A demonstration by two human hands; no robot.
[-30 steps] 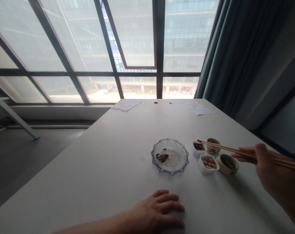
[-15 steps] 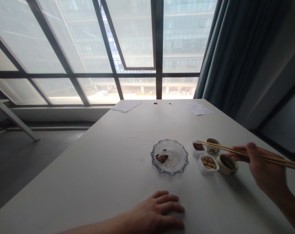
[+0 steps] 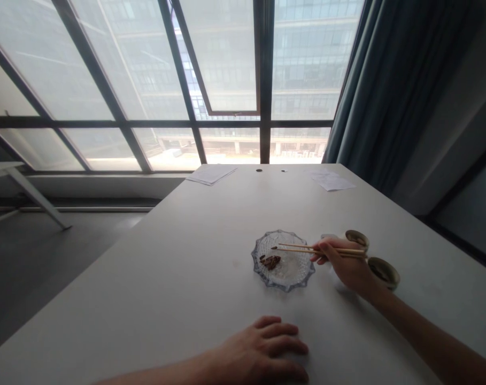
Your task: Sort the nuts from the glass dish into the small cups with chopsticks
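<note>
My right hand (image 3: 345,264) is closed around a pair of wooden chopsticks (image 3: 297,248), which point left over a scalloped clear glass plate (image 3: 285,286). Their tips are beside a single small brown piece (image 3: 274,247); I cannot tell whether they touch it. A little heap of similar dark brown pieces (image 3: 271,262) lies on the plate's left part. My left hand (image 3: 269,345) rests palm down on the white table in front of the plate, fingers apart and holding nothing. Behind my right hand, two small white containers are mostly covered, with a rim (image 3: 329,236) of one showing.
Two cream-coloured cups stand right of the plate, a far one (image 3: 357,239) and a nearer one (image 3: 383,272), beside my right forearm. Paper sheets (image 3: 211,174) lie at the table's back left, and another sheet (image 3: 333,181) at the back right. Windows and a dark curtain (image 3: 371,107) are beyond.
My right hand has swung left with the chopsticks, from over the containers to the plate, and now covers the white containers. My left hand stays on the table.
</note>
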